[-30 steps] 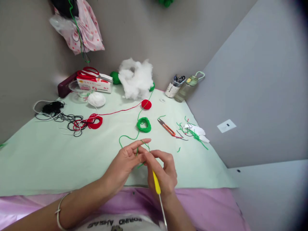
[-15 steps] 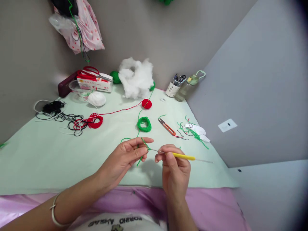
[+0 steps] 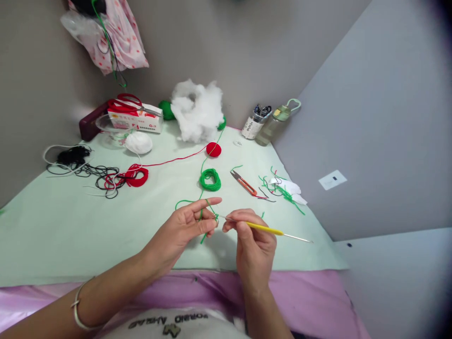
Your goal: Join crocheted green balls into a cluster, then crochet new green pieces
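My left hand (image 3: 189,226) pinches green yarn (image 3: 204,238) between thumb and fingers, its index finger stretched out with a strand running over it. A short tail hangs below the pinch. My right hand (image 3: 254,247) is closed round a crochet hook (image 3: 264,228) with a yellow grip and metal tips at both ends. The hook's left tip meets the green yarn at my left fingertips; whether it is through a loop is too small to tell. From the left hand the strand leads up to a green yarn coil (image 3: 210,180) on the table.
Orange thread snips (image 3: 244,182) and yarn scraps (image 3: 287,192) lie to the right. Behind are a red yarn ball (image 3: 213,149), white stuffing (image 3: 197,110), a pen holder (image 3: 252,126) and a bottle (image 3: 273,127). Red yarn (image 3: 137,176), black yarn (image 3: 73,155) and scissors (image 3: 129,103) are leftward.
The view has shifted slightly. My left thumb and the hook have changed angle a little, the hook's tip still at the green yarn. Both hands keep their hold.
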Demonstrator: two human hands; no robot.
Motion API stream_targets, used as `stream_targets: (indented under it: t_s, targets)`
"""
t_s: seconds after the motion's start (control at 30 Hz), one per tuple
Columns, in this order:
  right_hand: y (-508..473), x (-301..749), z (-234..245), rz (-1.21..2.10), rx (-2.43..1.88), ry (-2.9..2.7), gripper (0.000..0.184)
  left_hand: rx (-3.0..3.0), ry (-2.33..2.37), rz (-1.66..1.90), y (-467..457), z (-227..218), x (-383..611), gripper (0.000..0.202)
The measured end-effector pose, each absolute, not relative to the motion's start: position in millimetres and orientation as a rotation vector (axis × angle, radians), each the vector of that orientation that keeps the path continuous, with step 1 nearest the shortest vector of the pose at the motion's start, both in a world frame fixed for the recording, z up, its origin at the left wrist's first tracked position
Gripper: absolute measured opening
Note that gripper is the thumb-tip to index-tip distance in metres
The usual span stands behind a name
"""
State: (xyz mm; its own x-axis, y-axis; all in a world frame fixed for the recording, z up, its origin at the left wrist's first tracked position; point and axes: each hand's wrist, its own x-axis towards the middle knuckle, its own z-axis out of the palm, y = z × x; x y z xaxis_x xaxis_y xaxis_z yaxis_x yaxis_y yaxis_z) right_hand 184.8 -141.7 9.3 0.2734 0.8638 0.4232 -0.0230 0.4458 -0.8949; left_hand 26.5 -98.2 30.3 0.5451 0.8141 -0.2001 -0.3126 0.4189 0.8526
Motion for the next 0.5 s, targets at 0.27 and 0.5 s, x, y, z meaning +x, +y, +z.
stream_targets:
  t_s: [0.27,0.5]
  targets:
    - [-140,191,10,0.867,-0.927,-1.028,0.013,0.818,0.668,0.719,-93,25,20,0.046]
    - [-132,189,13,1.034,-0.938,-0.868,0.017,0.916,0.824,0.827,-93,27,24,0.040]
